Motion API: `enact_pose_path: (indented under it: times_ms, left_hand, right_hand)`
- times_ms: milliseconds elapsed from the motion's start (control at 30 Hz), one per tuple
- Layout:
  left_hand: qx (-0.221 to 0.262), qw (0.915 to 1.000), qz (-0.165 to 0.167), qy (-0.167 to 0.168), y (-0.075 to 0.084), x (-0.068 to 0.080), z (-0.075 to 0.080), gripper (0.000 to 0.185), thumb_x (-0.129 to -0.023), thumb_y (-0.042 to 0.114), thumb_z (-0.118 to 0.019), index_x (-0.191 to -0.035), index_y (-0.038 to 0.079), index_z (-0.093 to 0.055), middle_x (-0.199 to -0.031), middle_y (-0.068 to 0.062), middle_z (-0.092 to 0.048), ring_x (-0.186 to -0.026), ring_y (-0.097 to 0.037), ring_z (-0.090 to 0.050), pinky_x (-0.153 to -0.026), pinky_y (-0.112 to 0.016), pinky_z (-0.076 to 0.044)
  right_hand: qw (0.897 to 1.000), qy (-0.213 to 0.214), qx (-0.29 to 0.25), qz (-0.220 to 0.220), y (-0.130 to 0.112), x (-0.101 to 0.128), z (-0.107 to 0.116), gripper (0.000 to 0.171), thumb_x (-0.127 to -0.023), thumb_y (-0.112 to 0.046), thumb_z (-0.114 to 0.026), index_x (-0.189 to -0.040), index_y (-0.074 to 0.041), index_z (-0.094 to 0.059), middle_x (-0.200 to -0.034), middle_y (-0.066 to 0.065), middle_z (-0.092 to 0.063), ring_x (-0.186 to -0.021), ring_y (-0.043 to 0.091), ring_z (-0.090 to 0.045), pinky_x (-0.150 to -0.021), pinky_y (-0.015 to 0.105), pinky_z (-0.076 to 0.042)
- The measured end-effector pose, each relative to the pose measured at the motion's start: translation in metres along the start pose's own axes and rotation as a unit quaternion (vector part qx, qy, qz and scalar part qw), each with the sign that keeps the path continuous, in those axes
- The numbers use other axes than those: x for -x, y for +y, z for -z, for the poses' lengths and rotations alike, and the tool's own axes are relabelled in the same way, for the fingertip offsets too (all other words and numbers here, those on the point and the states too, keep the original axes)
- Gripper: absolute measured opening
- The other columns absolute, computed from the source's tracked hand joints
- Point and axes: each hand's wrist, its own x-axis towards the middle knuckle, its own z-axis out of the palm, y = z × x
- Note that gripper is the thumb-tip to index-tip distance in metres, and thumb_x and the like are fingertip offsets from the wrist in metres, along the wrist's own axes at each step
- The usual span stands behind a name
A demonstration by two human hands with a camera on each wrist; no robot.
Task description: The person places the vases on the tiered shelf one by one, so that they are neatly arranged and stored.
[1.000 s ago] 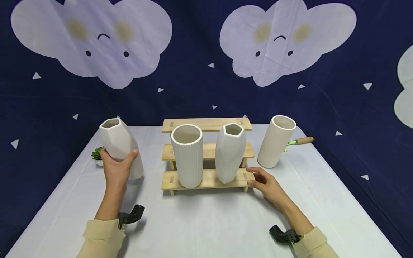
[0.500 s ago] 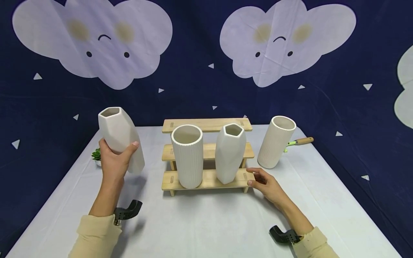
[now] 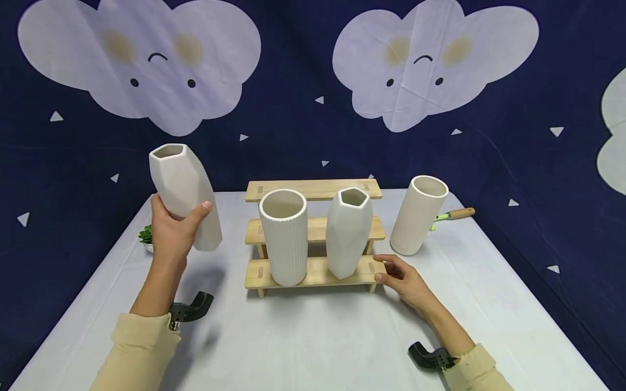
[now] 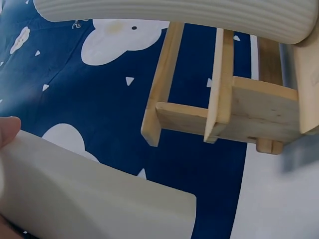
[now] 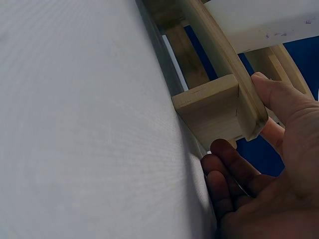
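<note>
My left hand (image 3: 173, 231) grips a white faceted vase (image 3: 182, 187), thumb on its right side, and holds it tilted above the table. In the left wrist view this vase (image 4: 94, 189) crosses the lower left, with a fingertip at its edge. My right hand (image 3: 407, 282) holds the right end of the lowest board of a three-tier wooden stand (image 3: 313, 274); in the right wrist view the thumb lies against the board's edge (image 5: 244, 94) and several fingers curl below. On that lowest board stand a white ribbed cylindrical vase (image 3: 285, 244) and a white faceted vase (image 3: 348, 239).
Another ribbed white vase (image 3: 418, 217) stands right of the stand. Behind it lies a small tool with a wooden handle (image 3: 461, 213) and a green part. A small potted succulent (image 3: 145, 234) is partly hidden behind my left hand. The white tablecloth (image 3: 303, 342) meets a dark blue cloud-print curtain (image 3: 293, 108).
My left hand has lifted the faceted vase off the table, and the vase has risen steadily in view. The right hand and the stand have stayed in place.
</note>
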Motion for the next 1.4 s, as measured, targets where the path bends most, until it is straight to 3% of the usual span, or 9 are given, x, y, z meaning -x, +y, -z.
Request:
enact_pose_path:
  times_ms: [467, 733, 1033, 1400]
  left_hand:
    - [-0.011, 0.9983, -0.043, -0.038, 0.023, -0.014, -0.008, 0.077, -0.079, 0.024, -0.074, -0.141, 0.024, -0.029, -0.14, -0.008, -0.042, -0.126, -0.029, -0.044, -0.103, -0.06, -0.034]
    - [0.004, 0.9969, -0.051, -0.059, 0.033, -0.022, -0.018, 0.077, -0.078, 0.024, -0.074, -0.141, 0.023, -0.029, -0.138, -0.006, -0.043, -0.124, -0.026, -0.046, -0.102, -0.057, -0.035]
    - [0.004, 0.9911, -0.082, -0.104, 0.042, -0.029, -0.029, 0.078, -0.079, 0.026, -0.073, -0.142, 0.019, -0.027, -0.138, -0.01, -0.042, -0.122, -0.027, -0.046, -0.101, -0.057, -0.037]
    - [-0.012, 0.9874, -0.091, -0.129, 0.051, -0.039, -0.044, 0.079, -0.077, 0.029, -0.074, -0.141, 0.017, -0.029, -0.136, -0.011, -0.044, -0.119, -0.027, -0.048, -0.098, -0.054, -0.039]
  right_hand:
    - [1.0, 0.0, -0.004, 0.004, 0.0, 0.0, 0.0, 0.046, -0.087, -0.022, -0.067, -0.13, -0.012, -0.052, -0.117, 0.021, -0.06, -0.098, 0.017, -0.056, -0.081, 0.024, -0.047]
    - [1.0, 0.0, 0.0, 0.0, -0.001, 0.0, 0.0, 0.046, -0.088, -0.023, -0.066, -0.13, -0.013, -0.052, -0.114, 0.02, -0.061, -0.095, 0.017, -0.056, -0.08, 0.025, -0.047]
    - [1.0, 0.0, -0.002, 0.003, -0.001, -0.001, 0.0, 0.046, -0.087, -0.022, -0.067, -0.13, -0.012, -0.052, -0.115, 0.021, -0.061, -0.094, 0.015, -0.057, -0.079, 0.024, -0.047]
    - [1.0, 0.001, 0.004, -0.004, 0.0, 0.001, 0.0, 0.047, -0.088, -0.024, -0.066, -0.131, -0.013, -0.052, -0.117, 0.021, -0.061, -0.096, 0.017, -0.057, -0.079, 0.025, -0.047]
